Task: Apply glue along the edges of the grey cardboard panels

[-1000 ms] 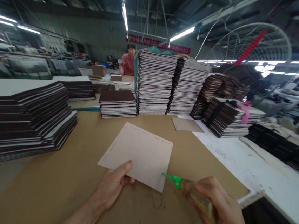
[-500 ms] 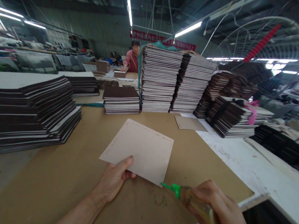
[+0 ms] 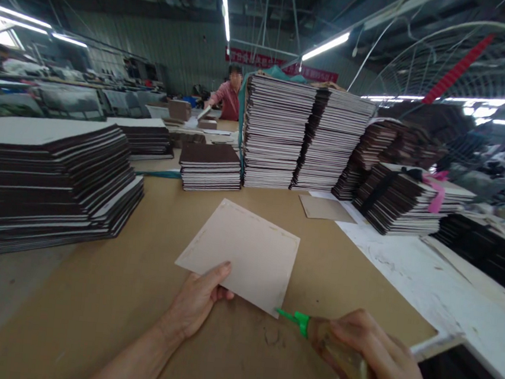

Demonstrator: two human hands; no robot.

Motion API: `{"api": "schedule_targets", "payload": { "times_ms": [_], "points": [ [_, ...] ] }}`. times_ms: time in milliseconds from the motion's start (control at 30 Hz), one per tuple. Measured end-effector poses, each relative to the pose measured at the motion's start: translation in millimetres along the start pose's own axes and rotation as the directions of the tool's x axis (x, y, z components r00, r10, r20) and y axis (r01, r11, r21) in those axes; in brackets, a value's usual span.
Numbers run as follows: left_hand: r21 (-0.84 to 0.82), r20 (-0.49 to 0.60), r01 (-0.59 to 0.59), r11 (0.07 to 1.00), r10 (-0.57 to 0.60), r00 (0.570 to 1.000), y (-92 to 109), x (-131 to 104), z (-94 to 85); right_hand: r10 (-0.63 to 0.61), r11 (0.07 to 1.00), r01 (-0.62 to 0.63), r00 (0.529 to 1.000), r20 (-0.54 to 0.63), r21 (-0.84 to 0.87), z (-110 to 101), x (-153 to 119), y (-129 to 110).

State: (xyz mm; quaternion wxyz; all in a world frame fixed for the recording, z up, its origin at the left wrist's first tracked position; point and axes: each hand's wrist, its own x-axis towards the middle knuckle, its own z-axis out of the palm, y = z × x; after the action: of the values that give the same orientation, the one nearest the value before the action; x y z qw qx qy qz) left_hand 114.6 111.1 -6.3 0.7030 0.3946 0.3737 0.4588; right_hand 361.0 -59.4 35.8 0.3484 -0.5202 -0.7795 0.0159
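My left hand (image 3: 200, 297) grips a light grey-beige sheet of cardboard (image 3: 247, 248) by its near edge, thumb on top and fingers underneath. Faint glossy streaks run along the far, left and right edges of the cardboard. In my right hand (image 3: 370, 356) is a squeeze glue bottle (image 3: 339, 353), its body brownish and see-through, with a green nozzle (image 3: 297, 321). The tip of that nozzle is at the near right corner of the cardboard. My right fingers wrap round the bottle and hide part of it.
Brown covering board (image 3: 142, 310) lies over the table. A large stack of dark boards (image 3: 47, 187) stands left, a low stack (image 3: 210, 167) and tall stacks (image 3: 276, 132) at the back. Another cardboard sheet (image 3: 324, 208) lies right. Beyond, a person (image 3: 229, 101) handles something pale.
The view has shifted slightly, moving the scene a little rightward. My hands, the cardboard and the bottle keep nearly the same arrangement. The person at the back has lifted a pale item.
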Motion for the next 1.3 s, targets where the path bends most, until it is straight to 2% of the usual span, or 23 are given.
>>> {"api": "schedule_targets", "payload": {
  "times_ms": [100,267,400,600,667,733,867,1033,1167,1233,1300],
  "points": [
    [0.001,-0.007,0.004,1.0,-0.004,1.0,0.1,-0.3,0.3,0.016,1.0,-0.017,0.998,-0.058,-0.013,2.5,-3.2,1.7],
    [-0.003,-0.029,-0.015,1.0,0.015,0.999,1.2,-0.6,0.6,0.002,1.0,-0.002,1.0,0.022,-0.015,6.6,-7.7,2.7],
    [0.0,-0.034,-0.01,1.0,0.01,0.999,0.0,0.1,-0.8,0.039,0.999,-0.039,0.999,-0.012,0.01,2.1,-11.3,-0.7],
    [0.003,-0.013,0.006,1.0,-0.006,1.0,-0.2,-0.3,-2.3,0.106,0.994,-0.106,0.972,-0.209,0.011,-4.0,2.4,12.2],
    [0.006,0.006,0.011,1.0,-0.011,1.0,0.8,-1.0,-1.9,0.119,0.992,-0.126,0.964,-0.236,-0.017,-2.6,7.4,18.9],
    [0.009,0.017,0.013,1.0,-0.013,1.0,1.5,-1.6,-1.4,0.112,0.992,-0.122,0.968,-0.226,-0.031,-0.7,9.4,22.3],
    [0.014,0.003,0.0,1.0,0.0,1.0,1.1,-1.2,-0.6,0.066,0.998,-0.066,0.989,-0.129,0.006,1.2,6.7,19.0],
    [0.011,0.005,-0.004,1.0,0.004,1.0,-0.4,0.2,-1.0,0.076,0.997,-0.075,0.98,-0.182,0.008,4.6,5.0,14.6],
    [0.018,-0.045,-0.016,1.0,0.017,0.999,2.5,0.4,1.1,0.052,0.998,-0.046,0.987,-0.153,0.039,18.9,1.3,14.8],
    [0.016,-0.103,-0.009,1.0,0.01,0.995,5.6,-0.5,4.0,0.026,0.998,-0.012,0.975,-0.221,0.064,26.7,-3.1,15.6],
    [0.003,-0.168,-0.03,1.0,0.03,0.985,8.7,-1.4,6.1,0.036,0.991,0.01,0.942,-0.334,0.136,31.8,-9.1,16.1]
  ]
}}
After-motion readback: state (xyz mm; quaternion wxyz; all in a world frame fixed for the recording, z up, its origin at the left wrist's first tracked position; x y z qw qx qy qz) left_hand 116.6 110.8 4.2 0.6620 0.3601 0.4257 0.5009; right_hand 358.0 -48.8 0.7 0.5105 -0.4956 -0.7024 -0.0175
